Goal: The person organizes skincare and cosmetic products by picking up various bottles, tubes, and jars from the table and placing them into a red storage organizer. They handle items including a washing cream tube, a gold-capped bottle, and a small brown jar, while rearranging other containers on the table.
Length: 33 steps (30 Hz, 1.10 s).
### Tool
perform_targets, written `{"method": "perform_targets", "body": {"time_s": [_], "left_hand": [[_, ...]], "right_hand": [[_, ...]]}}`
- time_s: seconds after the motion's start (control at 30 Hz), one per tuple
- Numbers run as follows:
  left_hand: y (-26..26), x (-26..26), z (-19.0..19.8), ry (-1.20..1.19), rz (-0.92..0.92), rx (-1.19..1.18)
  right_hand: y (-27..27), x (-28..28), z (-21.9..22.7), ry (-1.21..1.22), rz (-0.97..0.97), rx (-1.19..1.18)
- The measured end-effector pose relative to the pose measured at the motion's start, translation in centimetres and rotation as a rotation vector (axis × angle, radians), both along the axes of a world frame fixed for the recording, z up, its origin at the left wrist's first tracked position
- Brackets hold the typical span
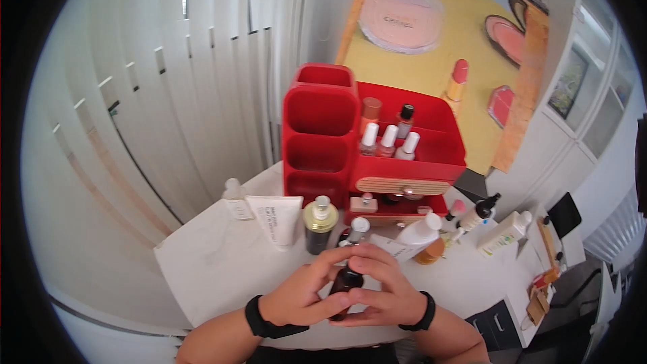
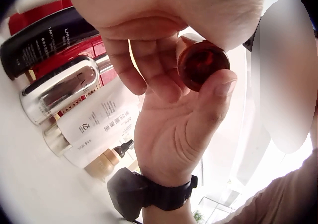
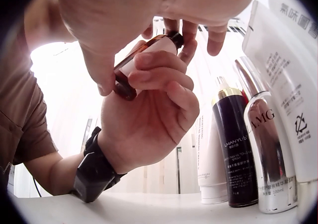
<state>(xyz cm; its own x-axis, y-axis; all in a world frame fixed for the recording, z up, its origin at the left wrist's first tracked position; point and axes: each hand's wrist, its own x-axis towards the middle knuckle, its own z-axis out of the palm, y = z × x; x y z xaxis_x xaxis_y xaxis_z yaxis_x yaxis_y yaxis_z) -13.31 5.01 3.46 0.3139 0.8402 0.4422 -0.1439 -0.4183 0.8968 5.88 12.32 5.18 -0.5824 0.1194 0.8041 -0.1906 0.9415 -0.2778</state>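
Observation:
A small amber-brown glass bottle is held between both hands near the table's front edge. My left hand grips it from the left, fingers curled round its pale label in the right wrist view. From the other side my right hand grips it too, its thumb at the round base and its fingers near the dark cap. The bottle tilts in the right wrist view. Just behind the hands are a silver bottle, a dark spray bottle and a white tube.
On the white table stands a red organizer with nail polish bottles in its upper tray. A white bottle, an amber jar and a white pump bottle stand to the right. A small clear bottle is at left.

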Motion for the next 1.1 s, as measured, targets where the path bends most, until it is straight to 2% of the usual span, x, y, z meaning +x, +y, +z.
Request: {"method": "perform_targets", "body": {"time_s": [0.1,0.13,0.3,0.43,0.47,0.57,0.67,0.7,0.77,0.87,0.97,1.03,1.1], "left_hand": [[-0.1,-0.1,0.2,0.017,0.022,0.056],[0.1,0.5,0.0,-0.009,0.092,0.167],[-1.2,-0.6,0.8,-0.037,0.039,0.034],[-1.8,-2.2,1.3,-0.014,0.142,0.156],[-2.6,-3.0,1.9,-0.014,0.172,0.102],[-4.0,-5.3,2.9,0.041,0.371,0.194],[-5.9,-8.8,3.2,0.140,0.494,0.081],[-6.8,-9.3,3.4,0.027,0.528,-0.095],[-7.1,-11.1,2.6,0.122,0.710,-0.142],[-6.7,-13.9,1.0,0.229,0.755,-0.195],[-6.7,-14.4,0.2,0.281,0.799,-0.260],[-6.3,-14.8,-0.6,0.660,0.861,-0.205],[-5.8,-13.0,1.2,0.714,0.887,-0.154]], "right_hand": [[-0.3,0.0,0.1,0.001,-0.021,0.019],[-0.3,0.0,-0.3,0.028,-0.028,0.037],[0.0,1.0,-1.2,0.227,-0.010,0.071],[0.5,1.2,-1.1,0.294,-0.008,0.097],[0.4,1.2,-1.1,0.295,0.026,0.095],[0.5,1.3,-1.1,0.271,0.083,0.101],[0.5,1.3,-0.7,0.247,0.131,0.098],[0.4,1.4,-0.6,0.238,0.151,0.089],[0.3,1.5,-0.2,0.235,0.170,0.069],[0.2,1.5,-0.1,0.233,0.200,0.042],[0.2,1.4,0.0,0.218,0.209,0.049],[0.4,1.3,0.0,0.200,0.202,0.063],[0.6,1.2,0.0,0.172,0.177,0.069]]}}
